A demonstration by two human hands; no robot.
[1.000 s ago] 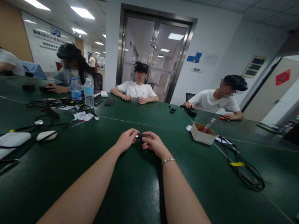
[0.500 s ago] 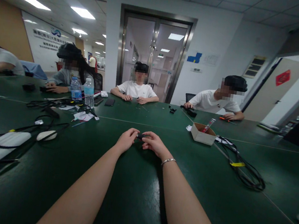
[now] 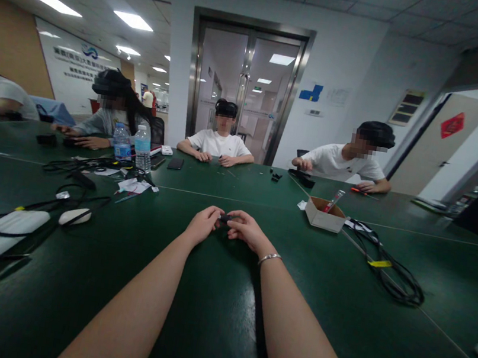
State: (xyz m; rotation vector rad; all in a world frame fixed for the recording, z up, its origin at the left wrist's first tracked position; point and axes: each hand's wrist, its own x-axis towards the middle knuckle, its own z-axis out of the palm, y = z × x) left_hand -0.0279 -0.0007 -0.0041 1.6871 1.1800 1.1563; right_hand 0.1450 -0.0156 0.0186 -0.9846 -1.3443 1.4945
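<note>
Between my two hands is a small dark object (image 3: 225, 218), partly covered by the fingers and too small to name. My left hand (image 3: 204, 224) pinches its left end, where a small light bit shows near the fingertips. From the other side, my right hand (image 3: 247, 230) grips the right end with thumb and fingers, a silver bracelet on the wrist. Both hands are close together over the green table (image 3: 211, 306), with the forearms stretched forward.
Right of my hands stands a small open box (image 3: 324, 218), with a coiled black cable (image 3: 390, 276) beyond it. On the left are tangled cables, a white power strip (image 3: 1, 236), a mouse (image 3: 74, 217) and a water bottle (image 3: 142, 149). Several people sit around the table.
My hands stay in nearly the same place, and slightly more of the dark object shows between them. Across the table, the person on the right has raised a hand.
</note>
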